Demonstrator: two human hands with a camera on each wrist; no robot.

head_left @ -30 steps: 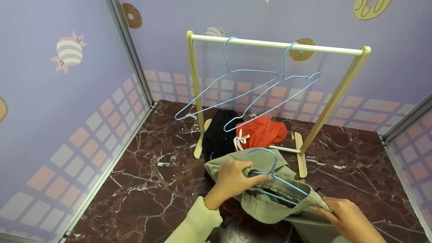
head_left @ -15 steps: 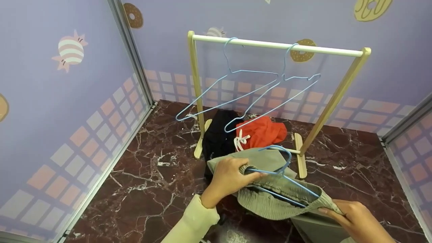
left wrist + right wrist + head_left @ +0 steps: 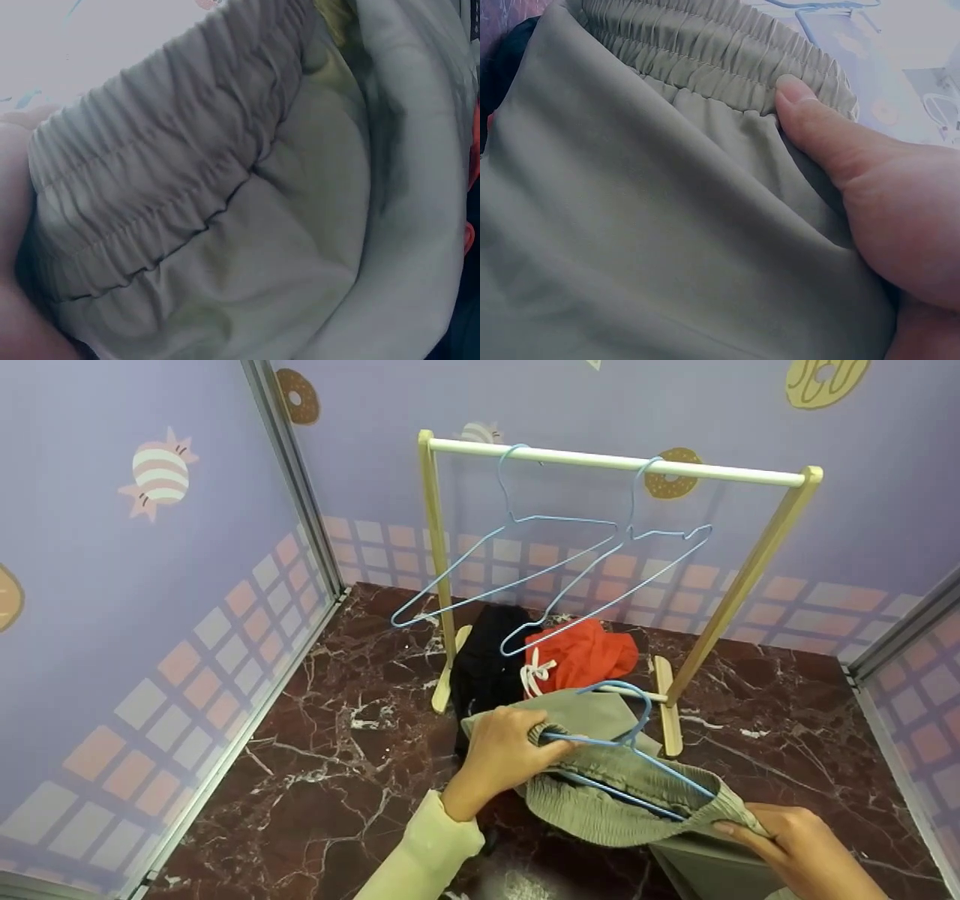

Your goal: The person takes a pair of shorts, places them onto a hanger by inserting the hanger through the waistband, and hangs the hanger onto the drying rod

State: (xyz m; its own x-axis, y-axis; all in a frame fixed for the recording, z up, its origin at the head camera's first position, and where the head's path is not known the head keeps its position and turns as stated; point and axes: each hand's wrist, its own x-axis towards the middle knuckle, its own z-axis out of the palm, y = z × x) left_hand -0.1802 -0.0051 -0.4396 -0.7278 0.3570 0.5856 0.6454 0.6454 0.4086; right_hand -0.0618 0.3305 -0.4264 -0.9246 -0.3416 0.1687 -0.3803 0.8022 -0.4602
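Observation:
Olive-green pants (image 3: 600,819) with a gathered elastic waistband are held up in front of me, the waist opening facing up. A blue wire hanger (image 3: 647,709) sits inside the waistband, its hook standing out above. My left hand (image 3: 501,756) grips the waistband's left end, thumb along the hanger's wire. At the opposite end my right hand (image 3: 801,840) pinches the waistband. The right wrist view shows that thumb (image 3: 810,120) pressed on the gathered elastic. In the left wrist view the gathered waistband (image 3: 165,142) fills much of the picture, with part of the hand at the left edge.
Behind the pants stands a wooden rack with a white rail (image 3: 585,457). Two blue wire hangers (image 3: 480,598) (image 3: 592,611) hang from it. Under them lie a black garment (image 3: 487,652) and a red garment (image 3: 592,652) with white drawstrings, on dark red marbled floor (image 3: 322,780). Patterned walls (image 3: 225,510) enclose the space.
The hanger has shifted right inside the waistband, its shoulder nearing the right end. My right hand has moved slightly right, and the waistband is stretched wider.

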